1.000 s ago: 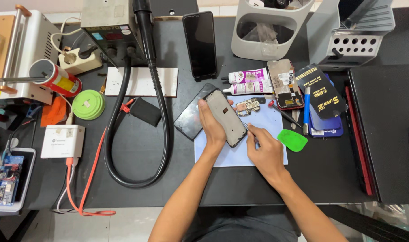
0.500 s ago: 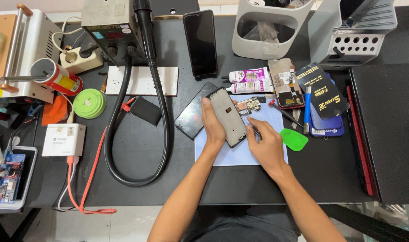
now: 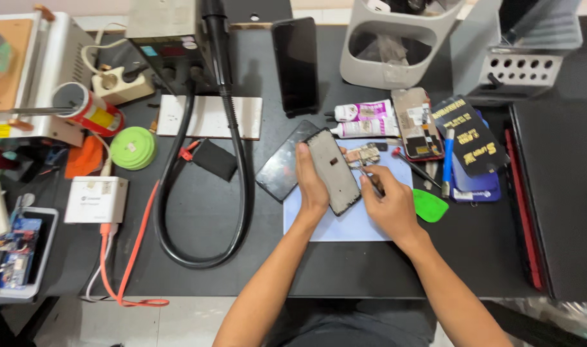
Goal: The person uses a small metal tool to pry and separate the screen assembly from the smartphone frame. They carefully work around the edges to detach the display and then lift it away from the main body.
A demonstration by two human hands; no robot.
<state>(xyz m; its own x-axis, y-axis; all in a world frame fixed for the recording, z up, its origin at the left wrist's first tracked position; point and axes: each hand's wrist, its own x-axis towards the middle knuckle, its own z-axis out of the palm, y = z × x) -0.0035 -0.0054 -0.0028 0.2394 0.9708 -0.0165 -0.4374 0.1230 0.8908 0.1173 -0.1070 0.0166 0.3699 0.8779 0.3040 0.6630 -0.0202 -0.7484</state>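
left hand [image 3: 311, 183]: clamped around the left long edge of the phone frame [image 3: 332, 170], thumb on the near side, fingers wrapped behind, holding it tilted above the mat.
right hand [image 3: 388, 204]: pinched shut on a thin metal tool [image 3: 365, 172] whose tip meets the right edge of the phone frame; which kind of tool it is cannot be told.
phone frame: a dark, opened handset, long axis running from upper left to lower right, held over the pale blue mat [image 3: 345, 225] near the middle of the tabletop [image 3: 197, 276].
black glass panel [image 3: 282, 168]: lies flat just left of the left hand, partly under the phone frame.
small parts [image 3: 365, 153]: a little board piece rests on the mat just above the right hand.
glue tubes [image 3: 364, 119]: two white and pink tubes lie side by side above the mat.
second opened phone [image 3: 417, 123]: lies face down right of the tubes, its insides showing.
green pick [image 3: 429, 207]: flat plastic piece just right of the right hand.
blue tool [image 3: 447, 160]: slim, lies upright between the opened phone and the dark packets [image 3: 468, 135].
black phone [image 3: 296, 64]: lies well above the work, screen dark.
black hose [image 3: 235, 160]: loops down the tabletop left of the hands.
green round tin [image 3: 133, 148]: far left, beside an orange cable [image 3: 134, 257].
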